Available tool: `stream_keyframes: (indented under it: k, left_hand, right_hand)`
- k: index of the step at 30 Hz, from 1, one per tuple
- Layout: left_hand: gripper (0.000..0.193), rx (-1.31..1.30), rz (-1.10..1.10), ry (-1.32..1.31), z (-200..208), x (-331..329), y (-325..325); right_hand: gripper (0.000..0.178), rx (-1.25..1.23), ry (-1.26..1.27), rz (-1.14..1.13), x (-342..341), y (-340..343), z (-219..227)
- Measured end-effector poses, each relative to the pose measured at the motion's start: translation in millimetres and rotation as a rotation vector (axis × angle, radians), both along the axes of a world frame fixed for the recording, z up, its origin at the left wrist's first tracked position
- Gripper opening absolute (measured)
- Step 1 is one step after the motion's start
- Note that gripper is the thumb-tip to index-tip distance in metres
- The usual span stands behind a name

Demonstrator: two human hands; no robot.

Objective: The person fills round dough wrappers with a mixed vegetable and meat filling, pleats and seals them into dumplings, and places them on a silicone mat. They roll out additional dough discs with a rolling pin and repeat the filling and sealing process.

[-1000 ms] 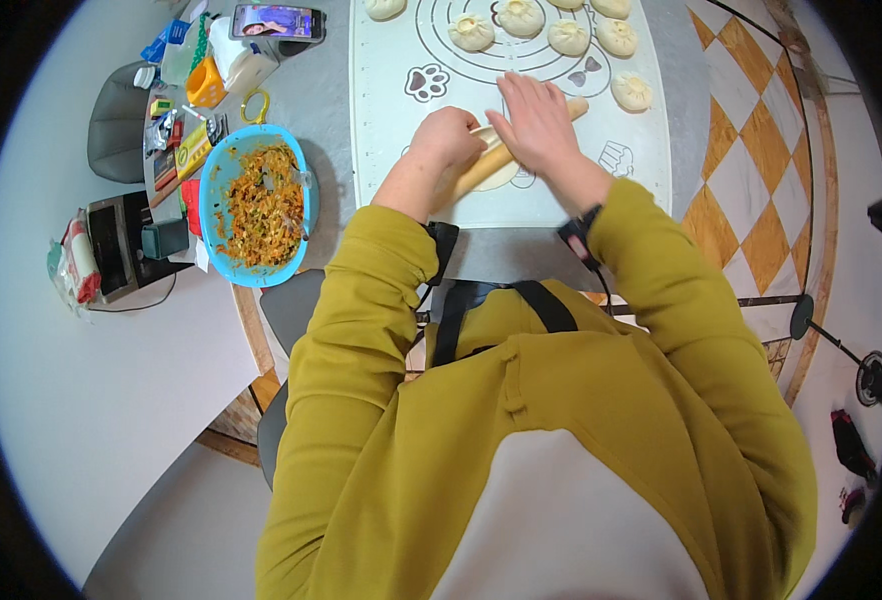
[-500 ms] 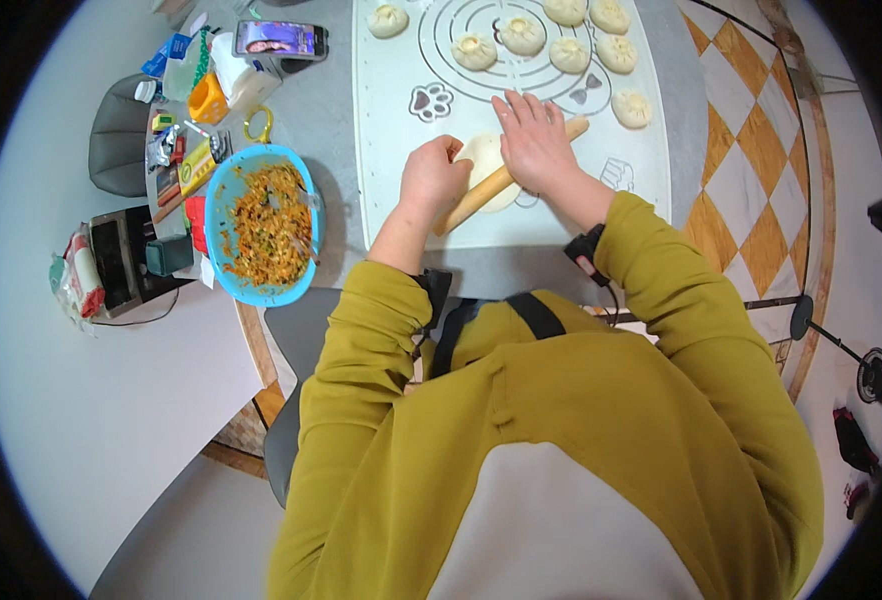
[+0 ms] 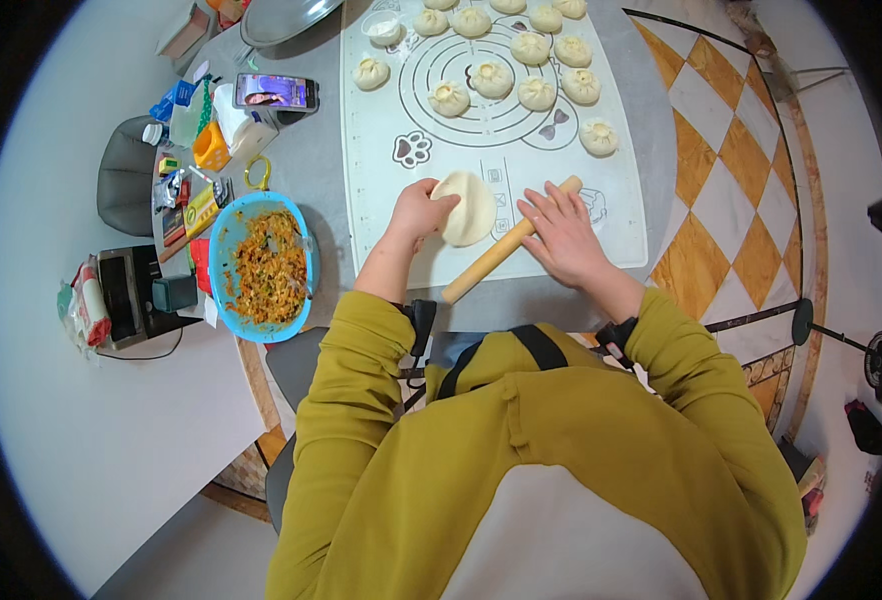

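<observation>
A flat round dough wrapper [image 3: 469,208] is pinched at its left edge by my left hand [image 3: 423,215], with the thumb on top. The wrapper seems partly off the white mat [image 3: 391,190], though I cannot tell how far. Just right of it a wooden rolling pin [image 3: 496,262] lies at a slant, its lower end near the table's front edge. My right hand [image 3: 564,240] rests over the pin's upper part, fingers stretched and spread rather than wrapped round it. Several pleated buns [image 3: 491,80] sit on the far part of the mat.
A blue basin [image 3: 308,290] of chopped filling stands at the left. Behind it are a yellow ring-handled tool [image 3: 258,172], an orange container [image 3: 211,147] and a phone [image 3: 277,92]. A small white bowl [image 3: 382,28] and a metal pan [image 3: 286,20] are at the back.
My right hand and the rolling pin have shifted right, off the wrapper. My left hand now holds the wrapper, which lay partly under the pin. The view has tilted to show more of the mat's far end.
</observation>
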State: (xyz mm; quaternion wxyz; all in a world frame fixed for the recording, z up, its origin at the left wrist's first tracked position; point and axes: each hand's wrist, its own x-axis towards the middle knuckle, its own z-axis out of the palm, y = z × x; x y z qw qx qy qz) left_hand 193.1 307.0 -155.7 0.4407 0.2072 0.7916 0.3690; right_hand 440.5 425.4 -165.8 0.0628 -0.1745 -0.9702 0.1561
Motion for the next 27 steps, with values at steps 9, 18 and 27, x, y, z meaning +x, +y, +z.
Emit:
stream_keyframes:
  k: [9, 18, 27]
  left_hand:
    - [0.033, -0.022, -0.103, 0.312, -17, -2, -28]
    - [0.041, -0.21, -0.408, 0.407, -8, -16, 18]
    - [0.035, 0.0, 0.105, 0.108, -14, 15, -21]
  right_hand:
    - [0.054, 0.224, 0.022, -0.066, -106, 12, -23]
    - [0.053, 0.108, 0.169, -0.111, -133, 18, -23]
    - [0.059, 0.055, -0.018, -0.014, -15, -2, -7]
